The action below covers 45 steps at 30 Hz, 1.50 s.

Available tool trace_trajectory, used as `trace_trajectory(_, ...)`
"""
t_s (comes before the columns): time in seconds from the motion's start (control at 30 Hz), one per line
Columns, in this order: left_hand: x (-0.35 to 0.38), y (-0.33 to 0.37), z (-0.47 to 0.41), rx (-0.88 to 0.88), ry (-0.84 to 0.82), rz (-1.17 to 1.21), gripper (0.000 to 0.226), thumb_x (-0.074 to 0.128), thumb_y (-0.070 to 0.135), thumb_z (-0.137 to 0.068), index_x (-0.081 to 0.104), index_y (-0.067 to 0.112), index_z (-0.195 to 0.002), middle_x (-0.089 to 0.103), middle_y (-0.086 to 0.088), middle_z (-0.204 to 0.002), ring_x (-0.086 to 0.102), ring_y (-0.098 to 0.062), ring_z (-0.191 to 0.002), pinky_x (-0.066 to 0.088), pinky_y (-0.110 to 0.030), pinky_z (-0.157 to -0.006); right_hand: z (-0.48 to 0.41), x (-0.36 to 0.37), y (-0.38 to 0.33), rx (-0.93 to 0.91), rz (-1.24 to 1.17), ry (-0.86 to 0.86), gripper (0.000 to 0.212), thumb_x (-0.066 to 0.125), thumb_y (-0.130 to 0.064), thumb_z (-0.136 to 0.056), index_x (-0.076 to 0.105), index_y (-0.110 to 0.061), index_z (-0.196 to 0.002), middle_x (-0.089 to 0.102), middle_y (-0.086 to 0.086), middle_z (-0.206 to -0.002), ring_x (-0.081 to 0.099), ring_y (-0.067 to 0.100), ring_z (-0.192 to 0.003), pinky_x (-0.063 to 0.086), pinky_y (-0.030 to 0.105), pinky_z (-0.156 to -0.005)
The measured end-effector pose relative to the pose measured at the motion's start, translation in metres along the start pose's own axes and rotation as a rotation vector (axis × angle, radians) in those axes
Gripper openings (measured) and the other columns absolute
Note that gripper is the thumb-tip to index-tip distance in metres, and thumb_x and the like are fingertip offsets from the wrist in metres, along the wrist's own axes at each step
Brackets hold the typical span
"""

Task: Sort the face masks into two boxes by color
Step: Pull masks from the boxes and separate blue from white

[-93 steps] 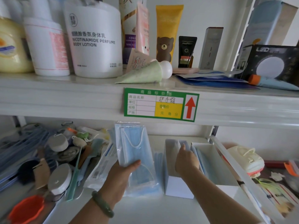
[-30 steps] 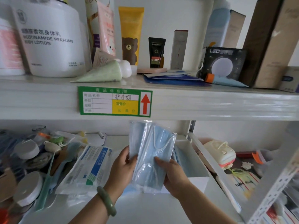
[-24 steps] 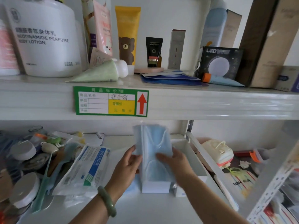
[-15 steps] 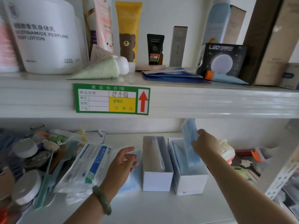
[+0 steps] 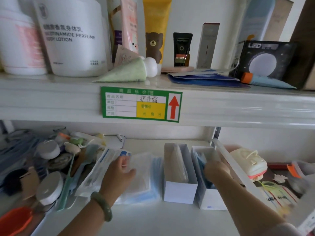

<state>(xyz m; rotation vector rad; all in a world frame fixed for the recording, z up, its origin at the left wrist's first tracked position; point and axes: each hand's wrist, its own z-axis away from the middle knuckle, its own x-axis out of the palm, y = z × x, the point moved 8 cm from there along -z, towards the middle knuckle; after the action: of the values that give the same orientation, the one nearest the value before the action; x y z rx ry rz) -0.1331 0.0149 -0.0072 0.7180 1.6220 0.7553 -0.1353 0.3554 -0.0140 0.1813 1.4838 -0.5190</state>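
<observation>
Down goes the right hand [image 5: 215, 171]. Half a second back it held a blue mask [image 5: 200, 165] up over the right box [image 5: 211, 201]; now hand and mask are sunk into that box, with blue showing along the inner wall. The fingers are buried behind the knuckles, so I cannot tell whether they still pinch the mask or have let go.

Across the way, the left hand [image 5: 119, 174] has slid forward onto the pile [image 5: 153, 184] of unsorted masks lying just beside the left box [image 5: 179, 191]. Its fingers lie spread and loose on the pale top packet [image 5: 141, 167], closed on nothing as far as I can see. The left box already stands pale masks [image 5: 175, 167] on edge.

My read is that the blue drop is finishing while the next pick is being lined up. What comes next likely calls for peeling that slippery top packet cleanly off the blue ones beneath it, judging its colour, and steering it into the matching box, probably the left. Both boxes sit touching on the shelf [image 5: 153, 222].
</observation>
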Motion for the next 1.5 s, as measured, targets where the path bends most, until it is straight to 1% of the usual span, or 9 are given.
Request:
trace_trajectory(0.27,0.076,-0.018,0.018,0.207,-0.366,-0.575,0.12,0.072,0.064,-0.062,0.002,0.026,-0.15,0.018,-0.005,-0.155,0.023,-0.023,-0.142,0.025,-0.039,-0.117,-0.001,0.014,-0.005,0.045,-0.117,-0.184,0.022,0.05,-0.024,-0.087,0.043,-0.019,-0.067,0.045,0.0,-0.07,0.052,0.021,-0.084,0.046,0.032,-0.078)
trace_trajectory(0.5,0.075,-0.008,0.017,0.327,-0.368,-0.595,0.078,0.061,0.047,-0.085,0.023,0.015,-0.145,0.049,-0.001,-0.133,0.053,-0.014,-0.117,0.043,-0.025,-0.102,0.036,-0.057,-0.038,-0.121,-0.128,0.314,0.042,0.043,-0.039,-0.093,0.056,-0.012,-0.123,0.064,0.009,-0.119,0.06,0.025,-0.108,0.047,0.03,-0.083)
trace_trajectory(0.63,0.057,-0.003,0.011,0.299,-0.278,-0.501,0.029,0.043,0.022,-0.097,0.042,0.017,-0.126,0.046,0.007,-0.067,0.048,-0.002,-0.056,0.05,-0.017,-0.057,0.06,-0.07,-0.074,-0.317,-0.398,0.358,0.03,0.05,-0.025,-0.092,0.066,-0.02,-0.116,0.068,0.0,-0.119,0.062,0.018,-0.107,0.043,0.02,-0.084)
trace_trajectory(0.77,0.034,0.001,0.007,0.229,-0.125,-0.404,0.041,0.04,0.015,-0.098,0.033,0.013,-0.139,0.059,0.0,-0.079,0.059,-0.011,-0.066,0.046,-0.016,-0.055,0.073,-0.031,-0.116,-0.345,-0.659,-0.02,0.02,0.054,-0.019,-0.089,0.071,-0.009,-0.09,0.072,0.009,-0.085,0.058,0.01,-0.069,0.052,0.022,-0.069)
trace_trajectory(0.9,0.014,0.025,0.016,0.32,0.1,-0.281,0.039,0.053,0.016,-0.095,0.044,0.018,-0.133,0.063,0.003,-0.079,0.064,-0.008,-0.067,0.053,-0.014,-0.06,0.093,0.018,-0.157,-0.188,-1.07,-0.562,0.04,0.066,-0.041,-0.084,0.061,-0.008,-0.106,0.064,0.012,-0.095,0.062,0.023,-0.081,0.056,0.03,-0.082)
trace_trajectory(1.1,0.034,0.055,0.048,0.689,-0.033,-0.406,0.063,0.055,0.029,-0.072,0.043,0.01,-0.13,0.065,-0.007,-0.12,0.067,-0.02,-0.102,0.055,-0.032,-0.087,0.086,0.027,-0.165,-0.09,-1.369,-0.467,0.024,0.074,-0.022,-0.079,0.066,-0.004,-0.095,0.071,0.017,-0.092,0.067,0.031,-0.086,0.055,0.046,-0.088)
trace_trajectory(1.23,-0.014,0.054,0.043,0.466,-0.005,0.291,0.061,0.062,0.054,-0.071,0.048,0.026,-0.124,0.051,0.02,-0.124,0.046,0.011,-0.113,0.033,-0.005,-0.094,0.078,0.019,-0.148,-0.167,-1.593,-0.543,0.011,0.062,-0.004,-0.086,0.066,-0.005,-0.096,0.069,0.017,-0.096,0.066,0.034,-0.09,0.054,0.045,-0.082)
trace_trajectory(1.3,-0.03,0.042,0.025,0.212,0.067,0.565,0.054,0.065,0.051,-0.078,0.05,0.023,-0.122,0.055,0.009,-0.124,0.049,0.004,-0.114,0.036,-0.012,-0.093,0.08,0.013,-0.141,-0.192,-1.676,-0.633,0.019,0.063,-0.007,-0.085,0.065,-0.004,-0.103,0.072,0.016,-0.099,0.067,0.032,-0.092,0.052,0.046,-0.084)
trace_trajectory(1.5,0.031,0.056,0.046,-0.337,-0.587,1.265,0.047,0.049,0.045,-0.088,0.072,0.011,-0.111,0.069,-0.02,-0.116,0.066,-0.033,-0.108,0.046,-0.048,-0.096,0.087,0.007,-0.14,-0.276,-1.461,-0.479,0.041,0.077,-0.018,-0.074,0.065,-0.004,-0.111,0.072,0.013,-0.103,0.069,0.031,-0.096,0.054,0.048,-0.09)
